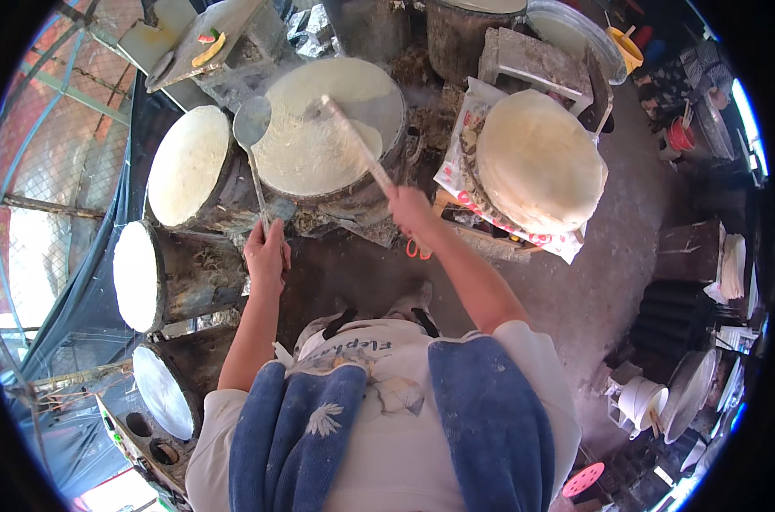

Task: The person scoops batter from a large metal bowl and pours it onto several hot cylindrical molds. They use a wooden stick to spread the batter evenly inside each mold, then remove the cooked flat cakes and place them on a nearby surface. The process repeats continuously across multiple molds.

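My left hand [267,256] grips the handle of a metal ladle [253,121], whose bowl is over the left rim of a large round griddle [323,179]. In my right hand [411,211] is a wooden stick [362,148], its far end above the griddle's middle. Pale batter or a thin pancake covers much of the griddle; a wetter-looking patch [366,137] shows beneath the stick. Light steam rises. To the right, a thick stack of round flatbreads [541,160] lies on a printed plastic sheet [454,168].
Several drum-like stoves with white round tops [189,166] line the left side. A board [234,32] holding a yellow peel-like piece stands at the back left. Behind the flatbreads are a concrete block [534,64] and a large metal basin [576,32]. A person sits at the far right.
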A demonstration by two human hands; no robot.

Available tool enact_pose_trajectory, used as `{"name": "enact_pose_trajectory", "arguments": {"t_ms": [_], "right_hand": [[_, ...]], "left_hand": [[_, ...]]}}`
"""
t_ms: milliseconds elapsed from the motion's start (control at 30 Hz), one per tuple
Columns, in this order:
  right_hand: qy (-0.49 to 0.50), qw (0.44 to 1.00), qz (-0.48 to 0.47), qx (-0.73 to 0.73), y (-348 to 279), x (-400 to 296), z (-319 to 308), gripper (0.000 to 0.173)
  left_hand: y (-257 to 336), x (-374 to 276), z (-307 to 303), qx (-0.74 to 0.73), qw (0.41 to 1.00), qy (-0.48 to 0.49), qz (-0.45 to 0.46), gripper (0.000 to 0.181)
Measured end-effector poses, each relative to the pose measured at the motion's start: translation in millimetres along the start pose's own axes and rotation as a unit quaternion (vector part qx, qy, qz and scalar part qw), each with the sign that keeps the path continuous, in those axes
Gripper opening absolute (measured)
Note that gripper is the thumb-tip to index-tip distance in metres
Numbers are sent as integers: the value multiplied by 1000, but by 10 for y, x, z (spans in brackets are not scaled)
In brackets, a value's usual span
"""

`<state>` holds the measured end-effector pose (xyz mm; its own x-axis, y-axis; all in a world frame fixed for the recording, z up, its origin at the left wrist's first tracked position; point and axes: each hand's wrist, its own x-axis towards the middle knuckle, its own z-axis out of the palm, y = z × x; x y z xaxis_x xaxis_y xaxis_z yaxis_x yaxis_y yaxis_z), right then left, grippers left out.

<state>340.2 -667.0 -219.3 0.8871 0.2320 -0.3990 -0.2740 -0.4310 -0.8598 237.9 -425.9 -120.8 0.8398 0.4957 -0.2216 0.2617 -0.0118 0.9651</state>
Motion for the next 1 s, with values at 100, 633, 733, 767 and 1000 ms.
{"name": "enact_pose_trajectory", "arguments": {"t_ms": [100, 633, 733, 767, 1000], "right_hand": [[-35, 995, -56, -80, 109, -88, 142, 52], [89, 946, -142, -279, -66, 607, -538, 48], [60, 951, -161, -259, -65, 554, -587, 49], [55, 948, -177, -258, 23, 392, -521, 49], [98, 932, -151, -316, -261, 906, -765, 52]], "left_hand": [[4, 22, 103, -10, 1000, 4, 1, 15], [7, 140, 360, -29, 999, 29, -26, 14], [26, 170, 312, -11, 999, 32, -32, 14], [19, 183, 272, -21, 999, 37, -32, 14], [-67, 353, 137, -45, 997, 41, -50, 13]]}}
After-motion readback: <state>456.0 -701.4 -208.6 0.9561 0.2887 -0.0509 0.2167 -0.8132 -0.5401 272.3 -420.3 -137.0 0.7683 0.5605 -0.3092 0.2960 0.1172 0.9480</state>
